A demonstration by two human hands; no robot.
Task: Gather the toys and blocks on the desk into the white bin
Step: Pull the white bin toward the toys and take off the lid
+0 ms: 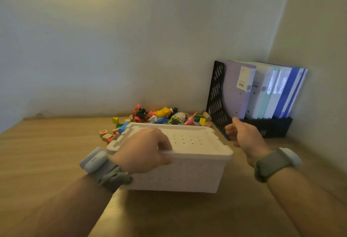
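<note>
My left hand (142, 150) clamps the white bin (187, 169) rim; right hand (244, 133) loose, empty. I'd park it touching the toys (161, 116).

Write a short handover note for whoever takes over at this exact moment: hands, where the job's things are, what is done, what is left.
Left hand: gripping the near rim of the white bin.
Right hand: free, loosely curled, holding nothing, right of the bin near the black file rack.
Bin: on the desk; the interior that shows is empty.
Toys and blocks: piled on the desk behind the bin by the wall, a few loose blocks at its left.
Done: bin brought up to the pile.
Left: all toys and blocks remain to be put in.
</note>
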